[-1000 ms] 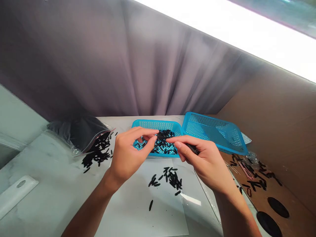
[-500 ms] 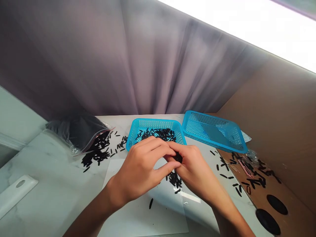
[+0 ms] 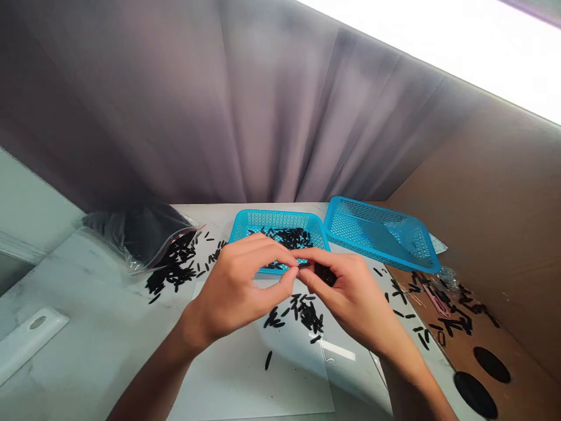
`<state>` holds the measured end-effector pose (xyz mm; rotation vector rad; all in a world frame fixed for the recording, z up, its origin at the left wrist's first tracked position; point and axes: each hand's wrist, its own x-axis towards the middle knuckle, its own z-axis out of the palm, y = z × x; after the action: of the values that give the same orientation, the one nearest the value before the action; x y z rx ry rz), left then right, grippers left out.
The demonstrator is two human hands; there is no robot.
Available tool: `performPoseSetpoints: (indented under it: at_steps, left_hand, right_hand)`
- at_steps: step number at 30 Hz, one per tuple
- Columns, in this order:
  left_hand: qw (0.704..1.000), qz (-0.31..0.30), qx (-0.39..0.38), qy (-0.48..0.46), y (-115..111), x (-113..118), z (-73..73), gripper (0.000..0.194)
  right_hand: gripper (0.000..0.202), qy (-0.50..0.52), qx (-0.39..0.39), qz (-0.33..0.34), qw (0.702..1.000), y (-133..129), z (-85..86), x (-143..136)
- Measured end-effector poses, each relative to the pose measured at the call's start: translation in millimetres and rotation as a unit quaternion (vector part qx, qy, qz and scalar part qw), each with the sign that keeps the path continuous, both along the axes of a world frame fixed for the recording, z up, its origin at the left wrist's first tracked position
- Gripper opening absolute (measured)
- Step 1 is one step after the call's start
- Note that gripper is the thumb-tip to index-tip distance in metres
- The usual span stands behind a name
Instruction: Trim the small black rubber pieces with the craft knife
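Note:
My left hand is closed in a pinch, its thumb and forefinger meeting at one end of a slim black piece. The thumb and forefinger of my right hand grip the same piece from the other side. More black pieces are tucked in my right palm, partly hidden by the fingers. Beneath the hands, a loose pile of slender black pieces lies on a white sheet, with a single one nearer to me. Just behind stands a blue mesh basket holding many such pieces.
A second blue basket sits at the back right. On the left, a clear zip bag of black pieces spills onto the marble-patterned table. A white handle-like object lies front left. Cardboard on the right bears scattered pieces and black ovals.
My hands have drawn slightly apart, the left shifting left. A black piece now shows between the fingertips, and more of the pile beneath is visible.

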<state>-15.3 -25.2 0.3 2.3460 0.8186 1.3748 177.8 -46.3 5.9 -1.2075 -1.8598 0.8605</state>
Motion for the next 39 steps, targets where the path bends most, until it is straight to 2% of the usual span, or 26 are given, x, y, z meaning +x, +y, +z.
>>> performPoseSetpoints:
  at_steps: [10,16,23,28,39]
  left_hand:
    - [1.0,0.016,0.0,-0.013,2.0,-5.5,5.8,0.014]
    - [0.999,0.023,0.024,-0.034,1.3,-4.5,5.8,0.01]
    - [0.998,0.021,-0.012,-0.05,0.0,-6.0,7.6,0.012]
    - [0.998,0.011,-0.03,-0.051,-0.5,-6.4,7.7,0.011]
    - [0.998,0.015,-0.01,-0.053,-0.5,-6.3,6.1,0.011]
  right_hand:
    - [0.018,0.004,0.057,-0.065,0.996,-5.4,1.7,6.6]
    - [0.013,0.005,0.08,-0.068,0.994,-8.0,4.0,7.1]
    - [0.01,0.02,0.078,-0.093,0.992,-8.9,6.3,9.3]
    - [0.013,0.021,0.077,-0.091,0.993,-10.8,6.4,9.5]
    - [0.014,0.036,0.072,-0.076,0.994,-9.4,6.8,9.6]
